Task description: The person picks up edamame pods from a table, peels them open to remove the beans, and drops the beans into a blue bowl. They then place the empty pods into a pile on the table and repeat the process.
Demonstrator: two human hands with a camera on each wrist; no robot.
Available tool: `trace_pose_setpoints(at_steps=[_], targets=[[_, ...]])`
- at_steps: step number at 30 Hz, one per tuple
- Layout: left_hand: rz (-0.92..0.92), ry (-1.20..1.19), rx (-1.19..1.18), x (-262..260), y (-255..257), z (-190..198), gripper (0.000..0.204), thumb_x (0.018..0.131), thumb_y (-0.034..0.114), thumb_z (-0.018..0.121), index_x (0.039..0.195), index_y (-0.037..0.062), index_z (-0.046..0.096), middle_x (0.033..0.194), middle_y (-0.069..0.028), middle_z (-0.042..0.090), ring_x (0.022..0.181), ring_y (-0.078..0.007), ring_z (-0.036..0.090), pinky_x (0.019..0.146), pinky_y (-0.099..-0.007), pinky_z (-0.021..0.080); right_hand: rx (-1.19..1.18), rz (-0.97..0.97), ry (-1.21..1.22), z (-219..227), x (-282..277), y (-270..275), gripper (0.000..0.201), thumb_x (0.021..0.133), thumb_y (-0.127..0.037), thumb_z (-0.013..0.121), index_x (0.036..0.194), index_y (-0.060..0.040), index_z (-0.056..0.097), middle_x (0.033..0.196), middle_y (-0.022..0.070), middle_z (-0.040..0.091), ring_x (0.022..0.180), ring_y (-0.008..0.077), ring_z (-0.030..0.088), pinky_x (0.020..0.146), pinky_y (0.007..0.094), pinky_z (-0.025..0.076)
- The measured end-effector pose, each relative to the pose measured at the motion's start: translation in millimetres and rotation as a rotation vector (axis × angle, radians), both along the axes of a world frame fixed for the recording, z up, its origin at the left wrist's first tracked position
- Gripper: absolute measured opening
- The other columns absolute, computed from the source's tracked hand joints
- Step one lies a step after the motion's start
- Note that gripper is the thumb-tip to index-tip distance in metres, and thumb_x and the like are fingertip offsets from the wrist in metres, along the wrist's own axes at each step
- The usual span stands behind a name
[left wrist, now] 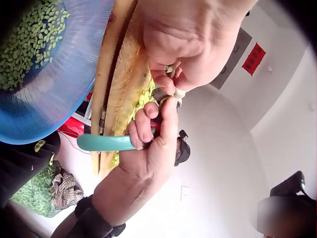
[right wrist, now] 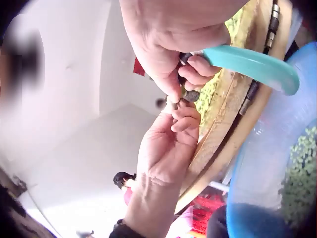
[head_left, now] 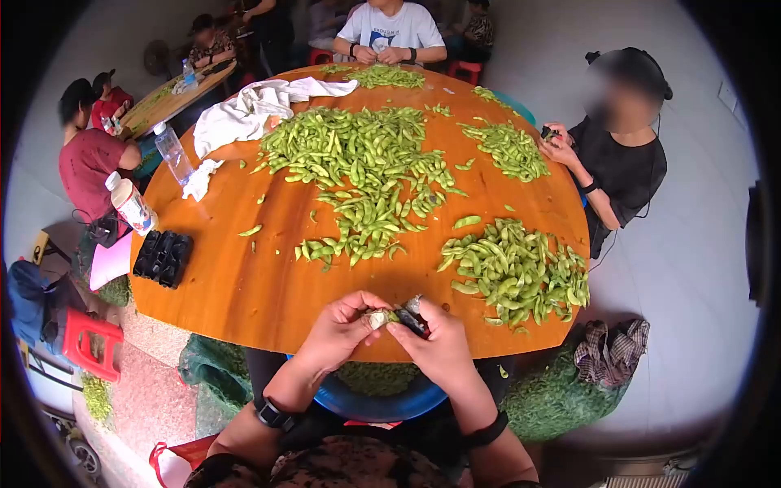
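Over the near table edge, my left hand (head_left: 335, 335) pinches a small green pod (head_left: 392, 316), a whitish covering at its fingertips. Its fingertips meet those of my right hand (head_left: 439, 346), which has something dark with a bit of red between its fingers. In the left wrist view my right hand (left wrist: 151, 153) has its fingers curled round a tool with a teal handle (left wrist: 106, 143); my left hand (left wrist: 190, 44) is above it. The right wrist view shows the teal handle (right wrist: 257, 64) sticking out of my right hand (right wrist: 173, 34). The tool's working end is hidden by fingers.
Piles of green pods (head_left: 350, 154) cover the round table (head_left: 220, 285), with another pile (head_left: 521, 272) at right. A black tray (head_left: 163, 258), bottles (head_left: 172, 154) and white cloth (head_left: 244, 118) lie left. A blue basin (head_left: 378, 404) holds beans below. People sit around.
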State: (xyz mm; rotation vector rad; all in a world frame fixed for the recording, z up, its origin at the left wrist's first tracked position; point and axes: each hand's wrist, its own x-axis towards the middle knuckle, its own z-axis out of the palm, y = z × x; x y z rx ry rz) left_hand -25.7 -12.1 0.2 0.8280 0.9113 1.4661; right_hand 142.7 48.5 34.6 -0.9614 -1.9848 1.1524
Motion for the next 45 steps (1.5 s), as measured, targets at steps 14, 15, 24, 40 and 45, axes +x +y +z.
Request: trace_pose_setpoints(at_steps=[14, 15, 24, 40, 45], targets=[[-0.015, 0.405, 0.006, 15, -1, 4, 0.01, 0.094, 0.01, 0.06, 0.101, 0.0039, 0.063, 0.076, 0.0057, 0.055, 0.065, -0.0017, 0.048, 0.058, -0.0177, 0.04, -0.025, -0.093, 0.125, -15, 7, -4, 0.017, 0.083, -0.008, 0.069, 0.077, -0.0007, 0.055, 0.062, -0.0005, 0.049, 0.057, 0.0055, 0.041, 0.051, 0.0251, 0.037], [-0.045, 0.418, 0.063, 14, 0, 4, 0.009, 0.095, 0.012, 0.059, 0.099, 0.0048, 0.063, 0.076, 0.0057, 0.055, 0.063, -0.0012, 0.047, 0.055, -0.0172, 0.038, -0.029, -0.094, 0.121, -15, 8, -5, 0.017, 0.083, -0.008, 0.069, 0.077, -0.0007, 0.055, 0.062, -0.0005, 0.049, 0.057, 0.0055, 0.041, 0.051, 0.0251, 0.037], [-0.037, 0.035, -0.143, 8, -3, 18, 0.015, 0.098, 0.015, 0.052, 0.101, 0.0037, 0.062, 0.076, 0.0036, 0.055, 0.057, -0.0017, 0.039, 0.048, -0.0184, 0.028, -0.75, 0.109, 0.282, -1, 16, 9, 0.014, 0.089, -0.016, 0.067, 0.086, -0.0052, 0.058, 0.06, -0.0035, 0.05, 0.047, 0.0077, 0.043, 0.044, 0.0247, 0.034], [-0.326, 0.737, -0.028, 19, -40, 34, 0.02, 0.095, 0.004, 0.047, 0.11, 0.0073, 0.061, 0.078, 0.0005, 0.052, 0.074, -0.011, 0.053, 0.069, -0.0251, 0.045, 0.312, -0.196, -0.127, -3, 37, 24, 0.026, 0.082, -0.018, 0.071, 0.097, 0.0005, 0.062, 0.085, 0.0194, 0.062, 0.076, 0.0359, 0.064, 0.065, 0.0396, 0.051], [-0.503, 0.874, 0.058, 19, -53, 6, 0.031, 0.083, -0.002, 0.049, 0.111, 0.0061, 0.06, 0.109, -0.012, 0.059, 0.101, -0.0299, 0.057, 0.087, -0.0356, 0.046, 0.245, -0.237, -0.167, 8, 62, 21, 0.019, 0.083, -0.008, 0.065, 0.099, 0.0004, 0.061, 0.085, 0.0193, 0.059, 0.074, 0.0368, 0.059, 0.065, 0.0408, 0.047]])
